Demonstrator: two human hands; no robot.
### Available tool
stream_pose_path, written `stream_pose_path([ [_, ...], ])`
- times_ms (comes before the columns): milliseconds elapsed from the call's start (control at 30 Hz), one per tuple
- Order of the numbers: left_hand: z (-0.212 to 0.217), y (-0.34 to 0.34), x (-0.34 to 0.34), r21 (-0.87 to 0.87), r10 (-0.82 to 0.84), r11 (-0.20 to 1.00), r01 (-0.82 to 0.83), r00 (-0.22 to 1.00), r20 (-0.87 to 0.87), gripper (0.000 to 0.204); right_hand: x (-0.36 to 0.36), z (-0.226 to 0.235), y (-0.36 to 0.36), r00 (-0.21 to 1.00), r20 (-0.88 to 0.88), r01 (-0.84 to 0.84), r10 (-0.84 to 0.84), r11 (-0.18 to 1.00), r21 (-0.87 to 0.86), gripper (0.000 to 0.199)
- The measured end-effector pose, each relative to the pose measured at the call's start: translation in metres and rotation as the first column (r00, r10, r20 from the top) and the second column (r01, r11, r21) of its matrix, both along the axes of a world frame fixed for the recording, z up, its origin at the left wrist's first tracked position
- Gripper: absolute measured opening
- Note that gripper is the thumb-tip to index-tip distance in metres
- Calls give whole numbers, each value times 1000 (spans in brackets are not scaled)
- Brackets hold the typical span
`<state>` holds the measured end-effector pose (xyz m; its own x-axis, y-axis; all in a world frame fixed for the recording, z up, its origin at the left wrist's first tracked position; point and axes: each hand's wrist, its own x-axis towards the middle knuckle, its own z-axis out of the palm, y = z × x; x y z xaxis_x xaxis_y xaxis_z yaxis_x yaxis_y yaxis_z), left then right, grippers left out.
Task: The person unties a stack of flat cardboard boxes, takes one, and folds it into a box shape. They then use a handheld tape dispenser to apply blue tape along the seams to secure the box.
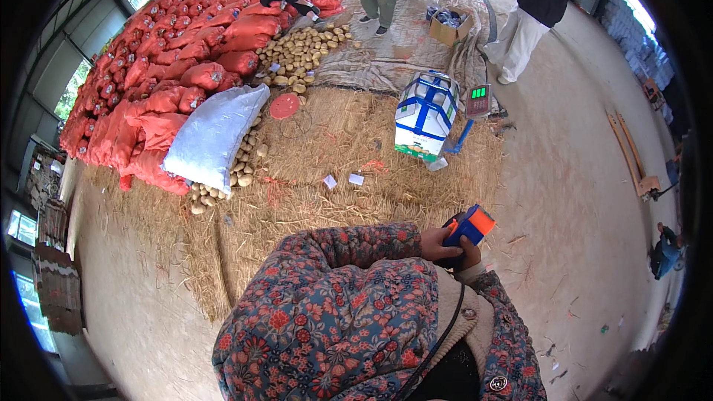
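Both hands are together in front of my floral jacket, right of centre. Between them is a blue and orange handheld tool (472, 223) that looks like a packing tape dispenser. My left hand (433, 243) closes on its left side. My right hand (469, 255) grips it from below, with the fingers partly hidden behind it. Farther ahead, apart from my hands, a white and green carton (423, 122) crossed with blue bands stands beside a scale display (478, 100) lit with green digits; it seems to rest on the scale.
Red mesh sacks (160, 96) are piled at the left, a white sack (215, 134) leaning against them. Loose potatoes (304, 52) lie on straw matting (334, 141). Three people are beyond, one (541, 0) at right. An open cardboard box (451, 27) and pallet-jack forks (627, 148) are also there.
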<state>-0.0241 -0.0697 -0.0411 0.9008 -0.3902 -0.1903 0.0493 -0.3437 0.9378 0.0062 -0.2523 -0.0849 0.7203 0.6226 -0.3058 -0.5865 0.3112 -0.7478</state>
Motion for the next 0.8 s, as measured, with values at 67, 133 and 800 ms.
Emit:
stream_pose_path([
  [67,0,-1,-1,-77,2,997,-1,1000,10,56,0,1,-2,1000,11,2,-2,999,-44,58],
  [133,-2,-3,-1,-128,3,992,1,1000,28,55,0,1,-3,1000,25,10,-9,999,-39,58],
  [800,-38,-4,13,-105,-93,990,94,996,18,54,4,-11,-4,999,30,33,-35,997,71,53],
])
